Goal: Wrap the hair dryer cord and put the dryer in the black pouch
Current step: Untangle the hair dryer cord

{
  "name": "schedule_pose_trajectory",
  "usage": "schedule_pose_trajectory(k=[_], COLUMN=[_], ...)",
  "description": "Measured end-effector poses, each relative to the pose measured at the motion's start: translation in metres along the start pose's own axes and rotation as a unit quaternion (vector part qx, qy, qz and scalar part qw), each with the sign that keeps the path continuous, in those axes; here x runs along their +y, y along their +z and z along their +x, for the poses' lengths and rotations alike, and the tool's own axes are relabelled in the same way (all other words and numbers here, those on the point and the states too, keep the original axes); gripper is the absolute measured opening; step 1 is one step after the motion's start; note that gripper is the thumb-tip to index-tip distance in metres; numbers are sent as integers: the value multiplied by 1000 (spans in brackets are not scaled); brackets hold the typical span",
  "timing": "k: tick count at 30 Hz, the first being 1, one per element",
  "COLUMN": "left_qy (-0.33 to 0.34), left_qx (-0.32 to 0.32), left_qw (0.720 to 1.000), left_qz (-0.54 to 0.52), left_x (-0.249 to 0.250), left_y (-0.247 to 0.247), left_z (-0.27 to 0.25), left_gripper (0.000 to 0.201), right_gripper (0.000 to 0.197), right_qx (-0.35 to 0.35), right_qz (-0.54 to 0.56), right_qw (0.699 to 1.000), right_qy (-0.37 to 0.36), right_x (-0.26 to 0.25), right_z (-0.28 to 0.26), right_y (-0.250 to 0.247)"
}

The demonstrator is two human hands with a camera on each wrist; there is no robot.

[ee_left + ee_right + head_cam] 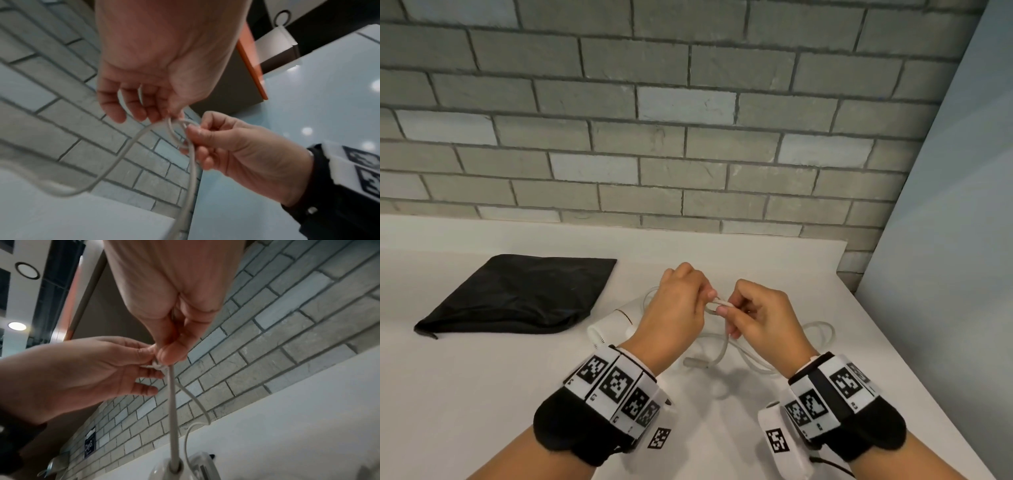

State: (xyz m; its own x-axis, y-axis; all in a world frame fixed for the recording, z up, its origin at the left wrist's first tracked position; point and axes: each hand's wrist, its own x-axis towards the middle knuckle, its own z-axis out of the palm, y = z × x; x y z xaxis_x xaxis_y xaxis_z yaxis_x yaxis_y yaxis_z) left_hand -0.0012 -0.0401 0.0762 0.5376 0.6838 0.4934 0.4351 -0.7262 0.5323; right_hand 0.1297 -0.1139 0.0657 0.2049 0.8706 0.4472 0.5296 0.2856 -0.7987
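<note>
A white hair dryer (613, 323) lies on the white counter (482, 394), mostly hidden behind my left wrist. Its white cord (722, 303) is raised above the counter between both hands. My left hand (681, 301) pinches a fold of the cord (174, 128) with thumb and forefinger. My right hand (750, 315) pinches the same fold from the other side, fingers curled. In the right wrist view the cord (171, 402) drops straight down to the dryer handle (174, 470). Loose loops (818, 335) and the plug (697, 362) lie on the counter. The black pouch (517, 296) lies flat to the left.
A grey brick wall (654, 137) rises behind the counter. A pale blue panel (945, 240) stands at the right, where the counter's edge runs diagonally.
</note>
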Motion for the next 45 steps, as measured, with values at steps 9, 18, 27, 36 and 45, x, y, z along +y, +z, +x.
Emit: schedule_pose_trajectory(k=[9, 18, 27, 36, 45], left_qy=[-119, -111, -92, -95, -91], left_qx=[-68, -39, 26, -13, -18], left_qw=[988, 985, 991, 990, 980], left_qz=[-78, -123, -90, -99, -178], left_x=[-6, 3, -9, -3, -9], left_y=[2, -1, -25, -18, -21], left_z=[3, 4, 9, 11, 10], left_gripper=[34, 26, 30, 25, 28], right_gripper=[14, 19, 25, 41, 14], right_qx=[20, -36, 89, 25, 133], right_qz=[171, -248, 368, -239, -197], right_qw=[982, 961, 897, 969, 968], right_qy=[79, -119, 228, -62, -74], right_x=[5, -17, -16, -16, -15], right_z=[-8, 8, 7, 9, 17], right_y=[6, -4, -16, -16, -32])
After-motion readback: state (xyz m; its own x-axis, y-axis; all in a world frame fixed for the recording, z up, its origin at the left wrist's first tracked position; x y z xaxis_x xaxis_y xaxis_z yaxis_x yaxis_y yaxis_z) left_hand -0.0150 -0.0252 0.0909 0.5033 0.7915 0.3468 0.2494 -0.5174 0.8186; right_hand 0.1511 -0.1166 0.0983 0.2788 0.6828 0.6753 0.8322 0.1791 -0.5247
